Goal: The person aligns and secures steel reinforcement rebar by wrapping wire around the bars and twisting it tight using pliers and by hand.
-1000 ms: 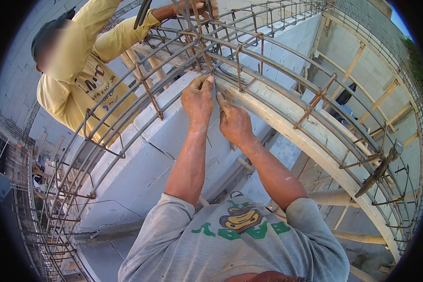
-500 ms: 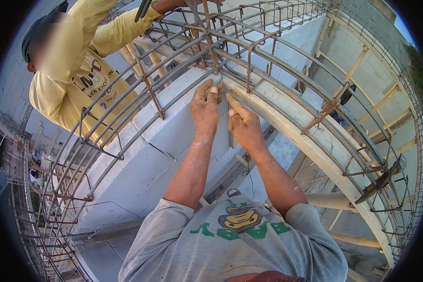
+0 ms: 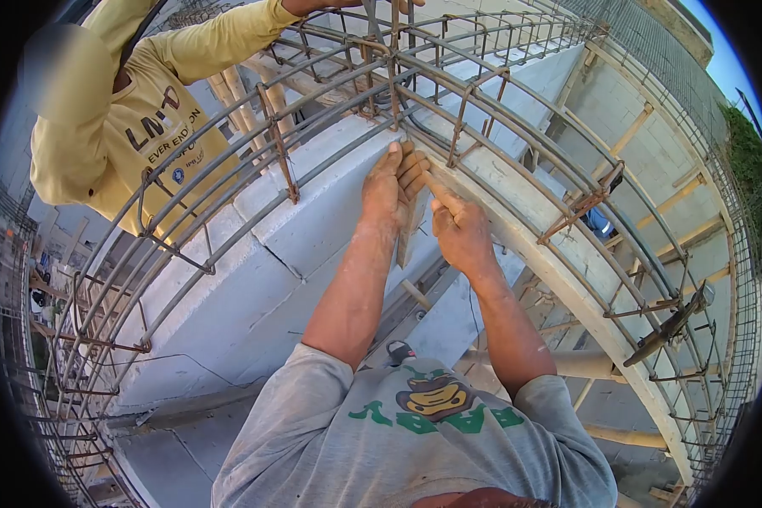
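Clearly, the boldest print is on the yellow shirt (image 3: pixel 157 140) of another person across the steel: large letters that look like "LMTD", with "EVER ENDI…" below. Beneath those come a fragment like "SPO" and a small blue round mark beside what seems to be "IPB"; folds and rods break up the rest. The wearer's own grey shirt (image 3: pixel 372 457) carries a brown and yellow cartoon face, with green letters running upside down in this view; an A and a B can be made out, the others bent by creases.

The left hand (image 3: pixel 395 184) is raised at the corner where the white block wall (image 3: pixel 203 296) meets the pale beam (image 3: pixel 516 216). Its fingers are loosely bent and its thumb points upward, just below the foot of an upright rod (image 3: pixel 394 89); whether it grips anything cannot be told. The right hand (image 3: pixel 461 229) is close beside it, forefinger stretched towards the left fingers and the other fingers curled in; anything pinched there is too small to see. A narrow strip of board (image 3: pixel 408 241) hangs just below the left hand. Long steel rods (image 3: pixel 474 85) run above both hands, and a hammer-like tool (image 3: pixel 665 330) rests among the bars at the right.
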`<state>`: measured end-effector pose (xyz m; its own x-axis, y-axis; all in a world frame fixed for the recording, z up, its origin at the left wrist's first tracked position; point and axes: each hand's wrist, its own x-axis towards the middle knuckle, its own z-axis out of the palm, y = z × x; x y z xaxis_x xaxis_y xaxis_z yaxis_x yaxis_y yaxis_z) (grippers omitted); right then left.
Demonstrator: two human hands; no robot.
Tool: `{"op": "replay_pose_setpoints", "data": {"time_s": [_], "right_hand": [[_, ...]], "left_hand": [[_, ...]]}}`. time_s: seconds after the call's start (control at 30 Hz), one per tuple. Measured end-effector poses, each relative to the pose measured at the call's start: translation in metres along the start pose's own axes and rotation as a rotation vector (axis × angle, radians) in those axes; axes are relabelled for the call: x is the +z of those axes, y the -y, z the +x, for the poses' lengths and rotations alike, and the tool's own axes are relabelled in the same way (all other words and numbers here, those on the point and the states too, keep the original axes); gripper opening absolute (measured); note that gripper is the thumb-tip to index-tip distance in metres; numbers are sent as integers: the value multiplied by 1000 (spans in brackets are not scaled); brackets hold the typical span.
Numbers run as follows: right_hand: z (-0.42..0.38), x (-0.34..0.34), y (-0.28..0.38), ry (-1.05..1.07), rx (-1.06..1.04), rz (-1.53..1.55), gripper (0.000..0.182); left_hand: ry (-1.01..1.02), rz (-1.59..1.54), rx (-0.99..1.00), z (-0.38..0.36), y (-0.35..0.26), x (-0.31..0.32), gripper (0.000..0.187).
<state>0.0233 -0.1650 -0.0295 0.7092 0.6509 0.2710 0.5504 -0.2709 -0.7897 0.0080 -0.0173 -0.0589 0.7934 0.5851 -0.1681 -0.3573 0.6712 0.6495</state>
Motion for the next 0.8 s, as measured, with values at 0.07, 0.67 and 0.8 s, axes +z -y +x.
{"op": "replay_pose_setpoints", "data": {"time_s": [0.07,0.67,0.8], "right_hand": [[-2,2,-6,-36,-68,-7,41],[-14,45,-23,7,-320,-425,51],[-20,40,-15,77,-279,-379,36]], "left_hand": [[9,-56,-20,4,2,-2,34],[4,59,-151,6,-15,5,34],[-89,174,-136,-3,-20,14,38]]}}
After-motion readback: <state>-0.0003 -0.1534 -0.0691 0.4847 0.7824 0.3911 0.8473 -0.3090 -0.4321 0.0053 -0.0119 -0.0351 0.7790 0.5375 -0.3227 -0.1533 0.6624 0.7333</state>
